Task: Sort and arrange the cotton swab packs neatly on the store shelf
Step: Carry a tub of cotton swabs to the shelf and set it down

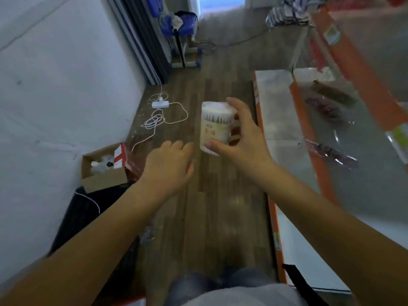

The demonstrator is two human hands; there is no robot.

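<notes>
A round clear tub of cotton swabs (215, 127) with red lettering is held in the air over the wooden floor, slightly tilted. My right hand (240, 133) grips it from the right, thumb at its lower end and fingers round its upper side. My left hand (171, 164) hovers just left of and below the tub, fingers relaxed, holding nothing. The store shelf (284, 120), pale with orange edges, runs along the right side.
Several dark plastic-wrapped packets (331, 152) lie on the shelf's upper tier. An open cardboard box (103, 173) sits on the floor at the left by the white wall. A white power strip (160, 104) with tangled cords lies further back. Blue stools (181, 25) stand at the far end.
</notes>
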